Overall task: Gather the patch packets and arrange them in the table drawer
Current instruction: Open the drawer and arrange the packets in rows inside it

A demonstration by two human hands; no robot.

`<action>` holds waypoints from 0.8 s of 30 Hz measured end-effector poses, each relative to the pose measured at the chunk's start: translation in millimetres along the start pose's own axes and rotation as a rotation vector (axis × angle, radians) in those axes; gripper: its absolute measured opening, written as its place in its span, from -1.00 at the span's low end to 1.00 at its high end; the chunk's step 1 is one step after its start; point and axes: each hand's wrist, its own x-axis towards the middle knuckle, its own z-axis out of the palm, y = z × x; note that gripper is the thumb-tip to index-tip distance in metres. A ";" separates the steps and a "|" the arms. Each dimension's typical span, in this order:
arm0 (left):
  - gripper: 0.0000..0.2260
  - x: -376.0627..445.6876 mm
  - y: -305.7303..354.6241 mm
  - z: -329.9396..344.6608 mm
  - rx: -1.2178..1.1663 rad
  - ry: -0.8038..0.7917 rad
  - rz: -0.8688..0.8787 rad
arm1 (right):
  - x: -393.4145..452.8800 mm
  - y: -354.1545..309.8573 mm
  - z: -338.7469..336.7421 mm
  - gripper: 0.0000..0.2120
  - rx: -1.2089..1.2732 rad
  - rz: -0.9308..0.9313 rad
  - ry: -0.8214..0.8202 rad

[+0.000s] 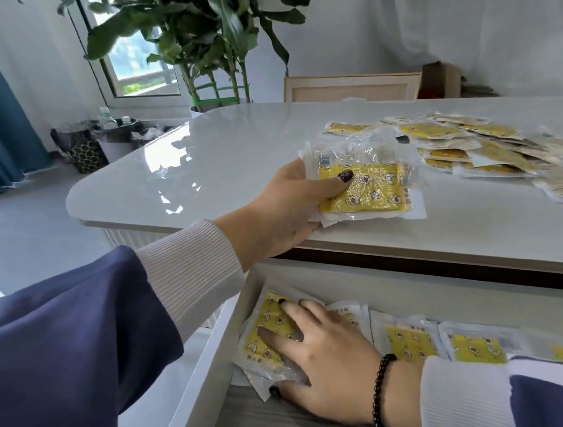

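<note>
Left hand gripping a stack of yellow patch packets above the near table edge, thumb on top. Right hand flat, fingers spread, pressing packets in the drawer's left end. More packets in a row inside the open drawer. Loose pile further right on the tabletop.

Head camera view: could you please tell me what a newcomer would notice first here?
Probably the left hand gripping a stack of yellow patch packets above the table edge. Below it, the right hand presses flat on packets at the left end of the open drawer. A loose pile of packets lies on the table's right side.
</note>
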 end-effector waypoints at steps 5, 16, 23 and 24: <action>-0.77 -1.4 1.5 2.3 -0.006 -0.001 0.005 | 11.0 -25.6 -13.7 -0.22 0.032 0.161 -0.213; -0.71 -4.5 2.5 5.5 -0.053 -0.027 0.021 | 24.6 2.0 -18.1 -0.48 -0.033 -0.094 -0.316; -0.67 -5.4 2.6 6.2 -0.041 0.000 0.006 | 23.4 42.7 -17.8 -0.45 0.306 -0.120 -0.196; -0.66 -5.5 2.9 6.4 -0.038 0.000 0.007 | 18.8 42.4 -13.9 -0.47 0.315 -0.093 -0.121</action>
